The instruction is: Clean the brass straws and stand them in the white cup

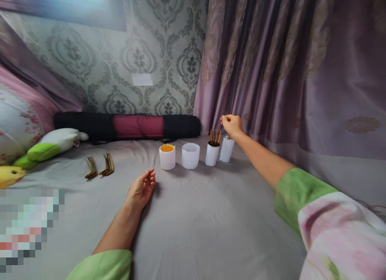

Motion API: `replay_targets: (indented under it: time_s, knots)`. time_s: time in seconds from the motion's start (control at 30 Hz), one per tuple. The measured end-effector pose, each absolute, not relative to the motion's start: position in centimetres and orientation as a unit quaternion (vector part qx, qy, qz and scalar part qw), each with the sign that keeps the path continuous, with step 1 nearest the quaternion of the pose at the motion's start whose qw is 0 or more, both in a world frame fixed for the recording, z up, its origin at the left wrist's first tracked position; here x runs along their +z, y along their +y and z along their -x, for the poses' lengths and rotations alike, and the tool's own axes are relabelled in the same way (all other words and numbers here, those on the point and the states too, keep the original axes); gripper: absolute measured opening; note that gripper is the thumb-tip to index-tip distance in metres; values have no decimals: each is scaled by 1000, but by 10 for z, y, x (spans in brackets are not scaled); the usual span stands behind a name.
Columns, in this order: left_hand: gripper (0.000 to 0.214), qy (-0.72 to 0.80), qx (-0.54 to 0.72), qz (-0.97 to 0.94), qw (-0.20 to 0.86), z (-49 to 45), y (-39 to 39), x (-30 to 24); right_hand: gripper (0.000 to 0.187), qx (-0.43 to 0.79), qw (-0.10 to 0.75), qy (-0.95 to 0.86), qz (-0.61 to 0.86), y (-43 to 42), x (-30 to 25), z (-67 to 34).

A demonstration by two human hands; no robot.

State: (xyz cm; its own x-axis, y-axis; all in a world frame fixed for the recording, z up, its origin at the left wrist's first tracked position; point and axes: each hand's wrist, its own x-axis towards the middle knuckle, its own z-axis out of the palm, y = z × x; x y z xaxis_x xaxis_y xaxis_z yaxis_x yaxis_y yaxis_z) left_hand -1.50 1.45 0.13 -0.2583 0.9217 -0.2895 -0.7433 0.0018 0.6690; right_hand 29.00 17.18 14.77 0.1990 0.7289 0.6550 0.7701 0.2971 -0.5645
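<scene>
Four white cups stand in a row on the grey bedsheet (193,215). The leftmost cup (167,156) has orange contents, the second cup (190,155) looks empty, the third cup (212,153) holds several gold-handled utensils (215,136), and the fourth cup (226,148) holds something silver. My right hand (231,125) hovers just above the two right cups, fingers pinched together; what they hold, if anything, is too small to see. My left hand (141,188) rests on the sheet in front of the orange cup, fingers loosely curled and apart, holding nothing.
Two bunches of gold cutlery (99,166) lie on the sheet at left. A black and maroon bolster (129,126) lies along the patterned wall. Plush toys (48,147) and a floral pillow sit at far left. A purple curtain (286,71) hangs on the right.
</scene>
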Motion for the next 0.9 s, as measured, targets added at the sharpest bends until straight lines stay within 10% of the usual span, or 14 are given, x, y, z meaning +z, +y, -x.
replay_targets:
  time_s: [0.9]
  knots:
    - [16,366,697,-120,605,12,12,8,35,385,556,-585,447,76,62,-190]
